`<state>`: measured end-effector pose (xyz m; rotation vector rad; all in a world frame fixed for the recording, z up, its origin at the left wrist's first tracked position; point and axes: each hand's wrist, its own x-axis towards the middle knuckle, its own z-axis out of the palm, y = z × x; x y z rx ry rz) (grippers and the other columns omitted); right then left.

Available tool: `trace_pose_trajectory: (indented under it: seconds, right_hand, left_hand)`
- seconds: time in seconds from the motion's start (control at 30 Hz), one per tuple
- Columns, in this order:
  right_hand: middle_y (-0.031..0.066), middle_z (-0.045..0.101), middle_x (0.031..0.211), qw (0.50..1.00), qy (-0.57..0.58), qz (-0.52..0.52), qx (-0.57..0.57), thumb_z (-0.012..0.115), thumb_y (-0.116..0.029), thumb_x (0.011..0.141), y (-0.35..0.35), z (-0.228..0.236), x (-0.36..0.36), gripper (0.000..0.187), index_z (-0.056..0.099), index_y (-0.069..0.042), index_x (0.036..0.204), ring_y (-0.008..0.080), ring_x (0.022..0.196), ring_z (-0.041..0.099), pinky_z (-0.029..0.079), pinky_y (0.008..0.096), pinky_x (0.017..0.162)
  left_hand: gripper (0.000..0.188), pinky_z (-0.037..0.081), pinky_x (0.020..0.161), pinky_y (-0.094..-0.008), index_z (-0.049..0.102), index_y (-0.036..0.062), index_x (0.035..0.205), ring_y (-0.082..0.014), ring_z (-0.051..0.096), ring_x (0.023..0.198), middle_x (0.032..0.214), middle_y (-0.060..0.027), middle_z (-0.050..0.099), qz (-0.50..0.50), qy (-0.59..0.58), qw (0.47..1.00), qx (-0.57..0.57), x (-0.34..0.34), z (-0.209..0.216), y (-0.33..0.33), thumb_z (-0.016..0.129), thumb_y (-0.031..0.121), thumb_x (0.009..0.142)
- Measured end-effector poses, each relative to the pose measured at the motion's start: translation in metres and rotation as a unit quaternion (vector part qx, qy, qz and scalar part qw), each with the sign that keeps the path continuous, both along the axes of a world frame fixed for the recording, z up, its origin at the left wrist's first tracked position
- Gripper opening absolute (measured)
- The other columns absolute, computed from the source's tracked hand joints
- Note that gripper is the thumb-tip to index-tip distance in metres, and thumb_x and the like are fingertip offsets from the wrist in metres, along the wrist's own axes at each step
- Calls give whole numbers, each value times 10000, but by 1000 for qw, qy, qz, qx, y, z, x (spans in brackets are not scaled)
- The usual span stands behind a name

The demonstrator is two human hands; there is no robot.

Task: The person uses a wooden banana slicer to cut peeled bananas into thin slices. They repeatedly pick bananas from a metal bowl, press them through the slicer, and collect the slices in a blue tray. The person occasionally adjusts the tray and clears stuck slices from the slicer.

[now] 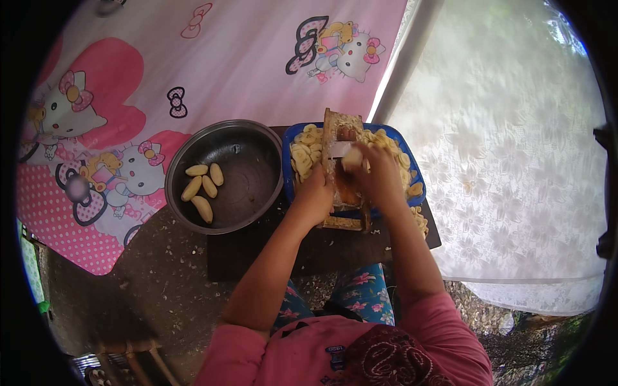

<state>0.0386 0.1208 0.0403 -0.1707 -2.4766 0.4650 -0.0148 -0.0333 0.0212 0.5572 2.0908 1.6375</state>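
Note:
My left hand (314, 196) is closed on the side of a wooden slicer (344, 121), which lies across a blue plastic tray (288, 161). A pale metal blade (338, 149) crosses the slicer's middle. With my right hand (381, 175) I hold a peeled banana (352, 159) against the slicer near the blade; my fingers partly hide it. Round banana slices (305, 153) fill the tray on both sides of the slicer. To the left, a wide dark metal bowl (251, 186) contains several whole peeled bananas (202, 210).
Tray and bowl rest on a low dark board (241, 254) before my knees. Some slices (420, 222) lie outside the tray's right edge. A pink cartoon-print cloth (238, 64) hangs behind and left, a white lace cloth (502, 161) at the right, with a pole (405, 64) between.

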Motion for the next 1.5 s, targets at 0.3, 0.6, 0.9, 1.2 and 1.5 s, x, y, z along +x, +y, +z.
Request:
trace_pose_trajectory:
  seconds: [0.3,0.6,0.9,1.2,1.5]
  right_hand:
    - [159,652,1036,998,43,-21,-30,723,-233,775,30,0,-65,458,658,-87,1204,352,1045,584,455,428,926]
    - [157,643,1006,999,-26,24,-14,721,-142,785,-18,-10,36,466,647,-69,1239,356,1017,572,453,435,919]
    - [158,663,992,1000,7,17,-11,718,-138,781,-2,10,-24,423,643,-93,1195,354,1017,574,460,443,891]
    - [120,676,915,999,31,-8,-40,737,-192,781,1,17,-39,415,638,-122,1178,327,988,597,463,443,874]
    - [139,691,944,998,-4,8,-56,743,-215,757,22,11,-47,436,632,-120,1168,325,1034,612,424,456,922]
  left_hand:
    - [443,481,481,-305,369,35,1445,-160,561,508,901,-109,633,7,1,1000,-25,-1,-9,0,413,170,1026]
    - [410,479,464,-301,391,39,1417,-151,560,512,897,-105,623,-3,31,999,-16,1,-11,1,408,176,1031]
    - [399,480,479,-276,403,68,1414,-142,543,517,930,-95,614,-1,25,1000,5,3,-8,0,372,164,1027]
    - [361,458,465,-281,460,44,1341,-132,545,542,916,-76,615,-46,-13,999,24,-2,5,-4,399,188,1016]
    - [435,503,601,-270,453,72,1404,-137,591,766,1046,-60,607,-28,-148,979,141,5,18,-22,472,216,994]
